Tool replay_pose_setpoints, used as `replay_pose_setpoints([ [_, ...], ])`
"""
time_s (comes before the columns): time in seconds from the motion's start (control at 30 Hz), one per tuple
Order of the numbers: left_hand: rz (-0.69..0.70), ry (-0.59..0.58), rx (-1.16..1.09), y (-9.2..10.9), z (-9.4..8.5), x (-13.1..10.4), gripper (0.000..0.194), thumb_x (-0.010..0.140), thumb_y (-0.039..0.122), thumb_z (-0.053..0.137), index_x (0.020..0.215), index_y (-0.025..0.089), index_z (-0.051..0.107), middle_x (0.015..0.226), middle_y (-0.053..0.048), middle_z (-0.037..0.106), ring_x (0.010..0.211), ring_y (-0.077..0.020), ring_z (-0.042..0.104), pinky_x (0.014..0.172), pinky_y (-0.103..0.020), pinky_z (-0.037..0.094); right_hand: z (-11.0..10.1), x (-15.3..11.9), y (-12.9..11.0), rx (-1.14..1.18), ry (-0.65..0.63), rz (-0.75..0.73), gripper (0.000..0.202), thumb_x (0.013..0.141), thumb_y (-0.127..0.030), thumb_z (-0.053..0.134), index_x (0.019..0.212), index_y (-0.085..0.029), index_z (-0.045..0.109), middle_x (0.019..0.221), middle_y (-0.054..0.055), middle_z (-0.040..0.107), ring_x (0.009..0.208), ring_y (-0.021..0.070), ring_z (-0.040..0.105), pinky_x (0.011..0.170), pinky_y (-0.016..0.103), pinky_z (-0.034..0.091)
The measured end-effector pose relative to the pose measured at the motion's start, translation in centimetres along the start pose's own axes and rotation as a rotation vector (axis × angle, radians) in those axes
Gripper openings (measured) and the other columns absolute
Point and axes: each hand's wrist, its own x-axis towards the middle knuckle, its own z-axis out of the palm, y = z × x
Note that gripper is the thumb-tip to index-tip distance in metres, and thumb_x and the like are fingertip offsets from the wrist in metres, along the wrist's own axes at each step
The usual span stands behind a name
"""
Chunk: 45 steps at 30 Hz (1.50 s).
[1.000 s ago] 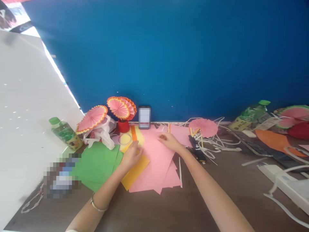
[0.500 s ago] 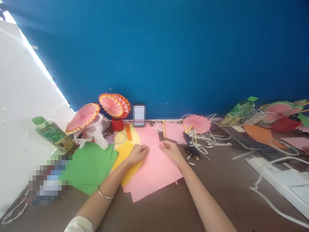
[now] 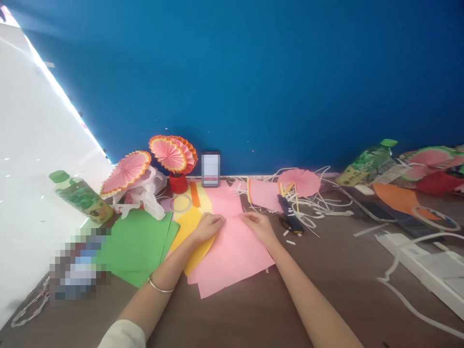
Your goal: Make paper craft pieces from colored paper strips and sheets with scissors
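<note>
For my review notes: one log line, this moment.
left hand, right hand: at pink paper's far edge | yellow sheet: under left forearm

Over the pink sheet (image 3: pixel 235 256), the fingertips are too small to show whether the left grip (image 3: pixel 211 226) and right grip (image 3: pixel 258 227) pinch anything. At the sheet's left side, the left forearm (image 3: pixel 168 270) hides a band of yellow paper (image 3: pixel 186 223). Well left of the sheet, a pixelated object (image 3: pixel 80 266) is unreadable; behind the sheet, so is the phone's (image 3: pixel 210 169) screen. Far right of it, the picture's edge cuts off a white power strip (image 3: pixel 409 256).
</note>
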Motion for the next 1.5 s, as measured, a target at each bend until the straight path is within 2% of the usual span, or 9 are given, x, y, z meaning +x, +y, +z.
replay_pose_setpoints([
  [0.23,-0.032,0.021,-0.027,-0.1,0.1,0.0,0.034,0.081,0.034,0.035,0.065,0.016,0.058,0.059,0.002,0.052,0.066,-0.0135,0.047,0.073,-0.024,0.038,0.2,0.0,0.2,0.056,0.030,0.014,0.026,0.061,-0.041,0.068,0.070,-0.016,0.067,0.084,0.008,0.070,0.082,0.0232,0.063,0.078,0.036,0.048],
  [0.4,0.009,0.055,-0.094,-0.3,0.4,0.1,0.030,0.080,0.029,0.038,0.071,0.016,0.063,0.061,0.001,0.058,0.061,-0.0126,0.050,0.066,-0.023,0.040,0.5,-0.1,0.0,0.079,0.000,0.030,0.027,0.064,-0.041,0.066,0.074,-0.016,0.067,0.081,0.008,0.070,0.079,0.0230,0.064,0.073,0.035,0.050],
  [0.57,0.057,0.068,-0.135,-0.4,0.5,0.1,0.025,0.078,0.025,0.042,0.073,0.016,0.065,0.072,-0.001,0.065,0.065,-0.0125,0.054,0.065,-0.022,0.040,0.5,-0.2,-0.2,0.086,0.000,0.033,0.025,0.062,-0.038,0.068,0.076,-0.017,0.068,0.081,0.008,0.070,0.080,0.0237,0.065,0.076,0.037,0.050],
  [0.77,0.072,0.077,-0.106,-0.8,0.7,0.1,0.028,0.079,0.026,0.040,0.069,0.014,0.063,0.061,0.001,0.058,0.058,-0.0106,0.048,0.060,-0.021,0.038,0.6,-0.2,-0.2,0.085,0.043,-0.004,0.021,0.061,-0.035,0.068,0.073,-0.017,0.069,0.084,0.008,0.071,0.083,0.0237,0.065,0.080,0.038,0.049],
  [1.23,0.059,0.075,-0.117,-0.8,0.6,0.2,0.029,0.079,0.028,0.039,0.062,0.015,0.058,0.055,0.003,0.047,0.055,-0.0095,0.041,0.056,-0.020,0.034,0.4,0.0,0.8,0.089,0.034,-0.025,0.022,0.062,-0.038,0.068,0.073,-0.018,0.069,0.084,0.007,0.071,0.081,0.0233,0.065,0.077,0.037,0.050],
  [1.37,0.044,0.093,-0.120,-0.7,0.7,0.2,0.030,0.080,0.028,0.038,0.062,0.014,0.058,0.053,0.003,0.045,0.053,-0.0091,0.040,0.054,-0.020,0.033,0.4,-0.3,0.5,0.021,0.012,-0.092,0.022,0.069,-0.037,0.062,0.080,-0.018,0.068,0.087,0.007,0.070,0.083,0.0225,0.064,0.077,0.037,0.049],
  [1.5,0.079,0.094,-0.045,-0.4,0.7,0.0,0.028,0.079,0.024,0.038,0.066,0.015,0.061,0.052,0.003,0.048,0.051,-0.0086,0.041,0.060,-0.021,0.036,0.5,-0.7,-0.6,-0.274,0.000,-0.321,0.028,0.077,-0.029,0.056,0.104,-0.024,0.061,0.109,0.005,0.063,0.101,0.0217,0.056,0.088,0.040,0.042],
])
